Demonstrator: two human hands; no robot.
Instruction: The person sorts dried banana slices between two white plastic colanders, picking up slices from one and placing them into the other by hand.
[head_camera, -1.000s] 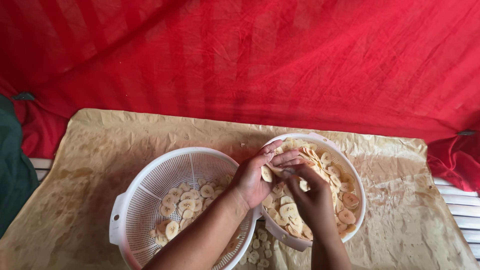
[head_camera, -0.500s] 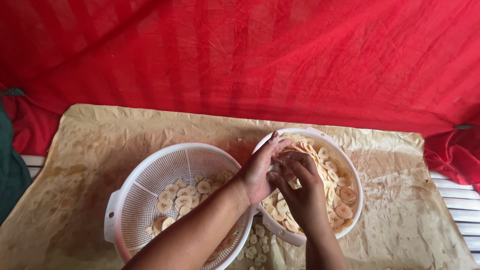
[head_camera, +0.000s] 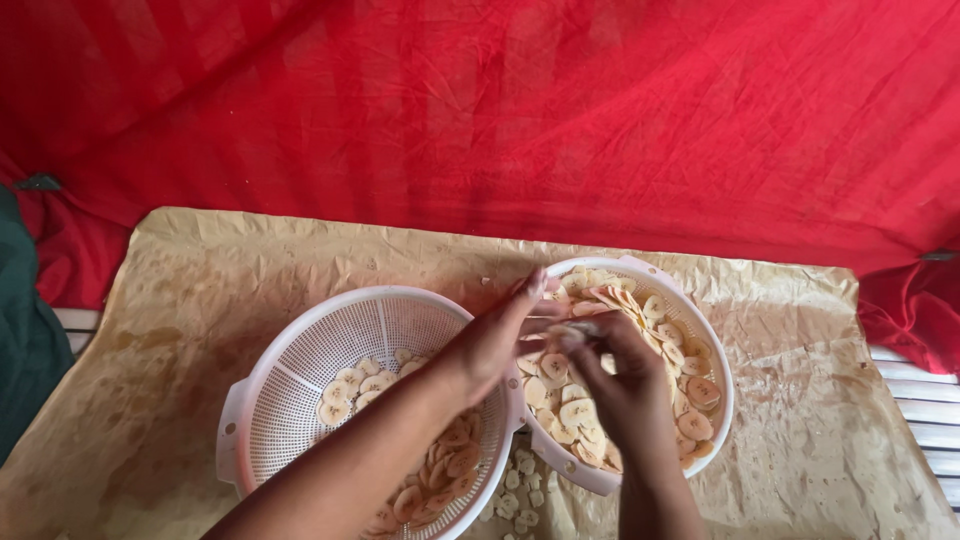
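Note:
Two white plastic containers sit side by side on brown paper. The left one is a slotted colander with banana slices in its bottom. The right one is a round bowl heaped with pale banana slices. My left hand reaches across the colander's rim to the bowl, fingers pinched. My right hand is over the bowl. Fingertips of both hands meet on one slice above the bowl.
Crumpled, oil-stained brown paper covers the surface. A few loose slices lie on it between the containers. Red cloth hangs behind. Dark green fabric is at the left edge, white slats at the right.
Both hands have stayed over the bowl, working slices between the fingertips. The view has shifted slightly; the containers have not moved.

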